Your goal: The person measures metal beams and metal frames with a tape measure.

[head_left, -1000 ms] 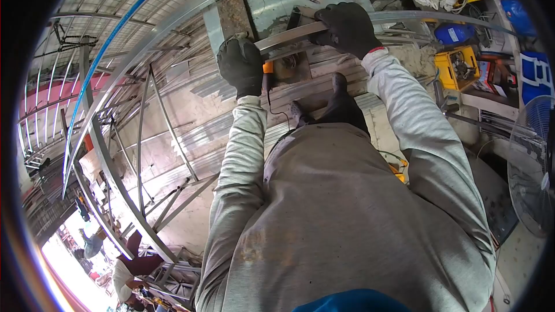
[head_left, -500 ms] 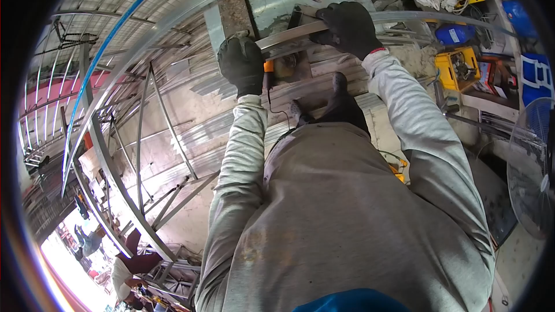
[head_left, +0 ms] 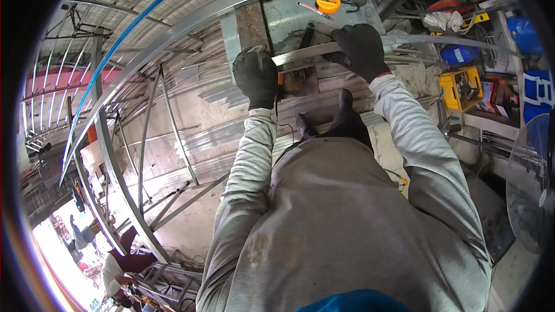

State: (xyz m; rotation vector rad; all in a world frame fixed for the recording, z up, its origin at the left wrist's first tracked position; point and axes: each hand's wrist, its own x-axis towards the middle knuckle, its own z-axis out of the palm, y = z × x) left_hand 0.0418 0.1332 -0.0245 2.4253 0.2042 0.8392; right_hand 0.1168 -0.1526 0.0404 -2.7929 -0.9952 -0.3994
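Both my hands wear dark gloves and grip one long metal bar point(head_left: 306, 54) at the near edge of the workbench point(head_left: 283, 14). My left hand point(head_left: 255, 77) is wrapped round the bar beside a rusty flat piece point(head_left: 250, 17). Farther right, my right hand point(head_left: 361, 51) has its fingers closed on the same bar, near a dark square tool point(head_left: 307, 36). An orange tape measure point(head_left: 328, 2) and a marker point(head_left: 315, 11) lie on the bench beyond my hands. Another long metal bar point(head_left: 231, 1) crosses over the bench.
A yellow crate point(head_left: 461, 89), blue containers point(head_left: 461, 54) and a fan point(head_left: 529, 185) are on the right. Metal frames point(head_left: 124, 185) stand at the left, with metal bars on the floor. Another person point(head_left: 118, 271) is at the lower left.
The view has shifted, so the bench, bar and both hands appear lower and slightly farther right. Both hands still hold the bar.
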